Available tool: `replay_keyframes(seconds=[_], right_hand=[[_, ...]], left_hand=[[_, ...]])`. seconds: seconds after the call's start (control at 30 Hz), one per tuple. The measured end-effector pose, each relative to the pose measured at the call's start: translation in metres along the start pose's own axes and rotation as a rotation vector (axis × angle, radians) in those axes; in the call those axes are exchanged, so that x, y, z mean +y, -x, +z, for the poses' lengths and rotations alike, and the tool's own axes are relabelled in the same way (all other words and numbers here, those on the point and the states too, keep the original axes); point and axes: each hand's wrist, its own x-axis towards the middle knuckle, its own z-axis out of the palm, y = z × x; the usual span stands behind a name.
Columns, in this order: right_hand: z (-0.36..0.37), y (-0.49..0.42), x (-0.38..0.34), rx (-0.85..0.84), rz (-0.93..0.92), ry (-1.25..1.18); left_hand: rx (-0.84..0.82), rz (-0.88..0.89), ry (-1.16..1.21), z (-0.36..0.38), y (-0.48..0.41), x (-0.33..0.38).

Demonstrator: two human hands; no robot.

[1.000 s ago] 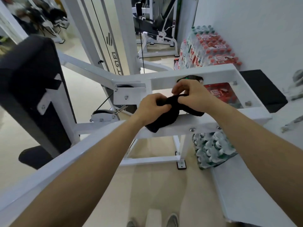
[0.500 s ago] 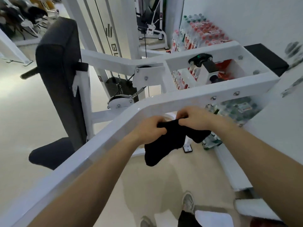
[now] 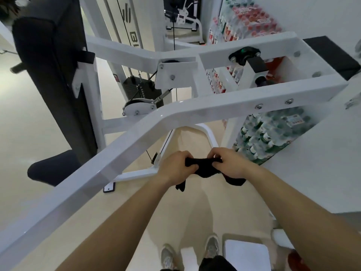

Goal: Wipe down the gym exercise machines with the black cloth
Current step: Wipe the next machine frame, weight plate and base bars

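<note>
A black cloth (image 3: 205, 170) is bunched between both hands in mid-air above the floor. My left hand (image 3: 174, 168) grips its left end and my right hand (image 3: 229, 163) pinches its right end; loose ends hang below each hand. The white exercise machine frame (image 3: 205, 112) runs diagonally in front of and above my hands, apart from the cloth. The machine's black back pad (image 3: 52, 79) stands upright at the left, with its black seat (image 3: 52, 170) below.
Shrink-wrapped packs of water bottles (image 3: 269, 135) lie right of my hands, and more packs (image 3: 242, 20) stack by the white wall. A weight stack (image 3: 138, 89) and cable pulley (image 3: 138, 106) sit behind the frame. My shoes (image 3: 212, 249) stand on the beige floor.
Both hands have pulled back with the cloth from the frame's top bar to below and in front of it. The view has tilted down, showing the floor and my shoes.
</note>
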Motion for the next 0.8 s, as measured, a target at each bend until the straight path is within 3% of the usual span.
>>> replay_keyframes(seconds=[0.33,0.6,0.8], right_hand=[[0.044,-0.095,0.078,0.052,-0.062,-0.159],[0.051,-0.197,0.132,0.307,-0.232,-0.265],[0.039,-0.254,0.172,0.555,-0.337,-0.163]], left_hand=[[0.262,-0.014,0.093,0.084,-0.100,-0.047],[0.579,0.232,-0.005,0.106,-0.204,-0.098],[0.792,0.443,-0.064,0.113,-0.263,-0.103]])
